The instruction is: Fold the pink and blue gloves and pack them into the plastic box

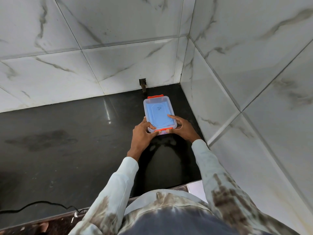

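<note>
A clear plastic box (158, 108) with its lid on and orange clips at both short ends lies on the black counter (67, 141), near the right wall. Blue shows through the lid, likely the blue glove; no pink glove is visible. My left hand (144, 133) grips the box's near left corner, thumb on the lid and fingers under the near orange clip (163, 129). My right hand (182, 128) holds the near right corner, index finger laid on the lid, thumb at the clip.
Marble-patterned tiled walls (118, 56) close the counter at the back and on the right. A small dark wall fitting (143, 84) sits just behind the box. A black cable (42, 205) runs along the counter's front edge at the lower left.
</note>
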A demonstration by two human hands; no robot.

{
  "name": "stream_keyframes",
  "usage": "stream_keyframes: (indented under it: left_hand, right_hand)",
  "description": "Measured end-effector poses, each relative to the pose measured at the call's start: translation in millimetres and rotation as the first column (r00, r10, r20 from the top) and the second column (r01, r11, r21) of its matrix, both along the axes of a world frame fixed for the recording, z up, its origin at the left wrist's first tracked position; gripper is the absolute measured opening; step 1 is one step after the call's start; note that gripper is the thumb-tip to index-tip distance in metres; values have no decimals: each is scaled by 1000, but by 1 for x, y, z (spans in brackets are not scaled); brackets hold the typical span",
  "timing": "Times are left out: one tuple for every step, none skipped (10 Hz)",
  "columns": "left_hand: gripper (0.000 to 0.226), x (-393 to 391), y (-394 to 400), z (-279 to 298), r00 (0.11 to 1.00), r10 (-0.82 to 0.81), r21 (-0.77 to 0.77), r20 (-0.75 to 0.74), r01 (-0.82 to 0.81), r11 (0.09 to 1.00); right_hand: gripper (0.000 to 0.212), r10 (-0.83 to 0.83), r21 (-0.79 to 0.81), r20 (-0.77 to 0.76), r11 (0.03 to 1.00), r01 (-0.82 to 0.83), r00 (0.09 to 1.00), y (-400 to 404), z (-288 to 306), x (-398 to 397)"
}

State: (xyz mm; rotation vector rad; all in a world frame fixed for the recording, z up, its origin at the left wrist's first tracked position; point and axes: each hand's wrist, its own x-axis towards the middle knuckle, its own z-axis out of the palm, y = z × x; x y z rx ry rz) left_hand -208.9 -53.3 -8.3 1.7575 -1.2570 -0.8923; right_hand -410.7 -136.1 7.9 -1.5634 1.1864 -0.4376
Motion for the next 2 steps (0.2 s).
stream_keyframes:
  left_hand:
    - [53, -4, 1, 0, 992, -7, 20, 128, 5, 1000]
    - [57, -7, -4, 9, 953, 52, -2, 299, -54, 999]
  right_hand:
    - [69, -10, -14, -25, 1000, 9, 1000, 0, 0, -3]
    - [66, -50, -120, -162, 992, 30, 985, -7, 15, 7]
